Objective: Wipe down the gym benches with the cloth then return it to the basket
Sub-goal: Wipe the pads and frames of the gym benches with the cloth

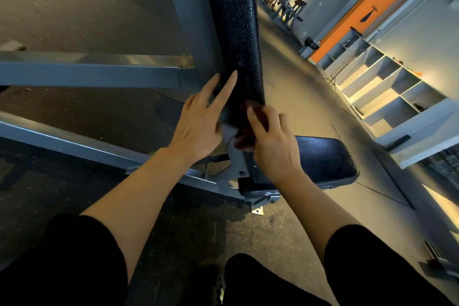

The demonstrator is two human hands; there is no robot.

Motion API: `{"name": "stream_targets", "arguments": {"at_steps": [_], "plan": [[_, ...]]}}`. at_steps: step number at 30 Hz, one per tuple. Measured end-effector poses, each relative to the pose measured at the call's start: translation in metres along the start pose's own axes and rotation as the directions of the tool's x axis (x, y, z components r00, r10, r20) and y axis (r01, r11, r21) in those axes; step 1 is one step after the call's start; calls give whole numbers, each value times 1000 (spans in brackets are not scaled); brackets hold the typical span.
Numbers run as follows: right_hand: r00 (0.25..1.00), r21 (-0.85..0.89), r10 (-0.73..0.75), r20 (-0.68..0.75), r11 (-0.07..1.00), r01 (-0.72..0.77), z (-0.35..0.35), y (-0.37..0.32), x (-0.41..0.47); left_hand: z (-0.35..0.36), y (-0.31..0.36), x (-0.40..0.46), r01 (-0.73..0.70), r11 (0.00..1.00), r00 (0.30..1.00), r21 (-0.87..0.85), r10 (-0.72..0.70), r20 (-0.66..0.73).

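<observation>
The right hand (270, 141) grips a crumpled dark red cloth (250, 129) at the lower end of the black textured vinyl back pad (233, 32). The left hand (198, 126), fingers straight, presses the pad's left edge. Risk: the cloth may snag on the grey steel hinge bracket (238, 161) directly below.

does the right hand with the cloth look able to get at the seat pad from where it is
Probably yes. The right hand, gripping the dark red cloth, sits at the back pad's lower end, with the seat pad right beside it and nothing lying on it.

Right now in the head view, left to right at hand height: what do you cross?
Grey frame beam → left hand, fingers flat on the black back pad → dark red cloth → right hand holding it → seat pad → white cubby shelves.
</observation>
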State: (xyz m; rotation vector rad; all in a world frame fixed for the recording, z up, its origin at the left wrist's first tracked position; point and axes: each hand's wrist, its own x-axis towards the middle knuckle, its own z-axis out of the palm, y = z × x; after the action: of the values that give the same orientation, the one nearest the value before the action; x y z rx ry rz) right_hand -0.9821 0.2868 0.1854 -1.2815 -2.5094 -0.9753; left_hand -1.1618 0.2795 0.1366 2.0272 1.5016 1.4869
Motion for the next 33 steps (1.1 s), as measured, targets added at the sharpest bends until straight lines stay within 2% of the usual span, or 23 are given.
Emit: {"name": "stream_targets", "arguments": {"at_steps": [2,5,7,11,15,17,21,24,29,31,33], "plan": [[1000,31,29,-1,999,-29,-6,-3,-4,-1,-1,1,-18,999,999,26,19,-28],[967,106,30,-253,994,-3,-28,-17,31,-3,1,4,-27,999,991,24,30,-132],[927,55,8,-376,998,14,-37,-22,59,-4,2,8,-13,998,983,58,23,-182],[958,-83,-84,-273,994,64,-26,-17,60,-3,-1,9,7,993,988,119,11,-156],[999,-96,-39,-18,995,37,-12,-11,15,-8,0,6,20,995,992,101,-7,-127],[999,-61,-20,-51,998,17,-18,-14,15,-9,-1,5,15,996,992,83,-4,-126],[945,-20,-28,-326,1000,23,-35,-24,57,-6,-3,2,41,998,991,42,-35,-126],[956,-117,-49,-288,993,16,-27,-26,62,-4,-2,0,57,998,992,28,-53,-116],[998,-88,35,-49,995,-39,-13,-27,24,-4,-1,-3,33,998,997,50,-29,-74],[994,-27,59,-91,998,-62,-23,-31,29,-4,-1,-3,29,998,997,49,-25,-71],[973,30,57,-224,998,-51,-37,-38,46,-4,0,-2,39,999,996,33,-36,-85]]}}
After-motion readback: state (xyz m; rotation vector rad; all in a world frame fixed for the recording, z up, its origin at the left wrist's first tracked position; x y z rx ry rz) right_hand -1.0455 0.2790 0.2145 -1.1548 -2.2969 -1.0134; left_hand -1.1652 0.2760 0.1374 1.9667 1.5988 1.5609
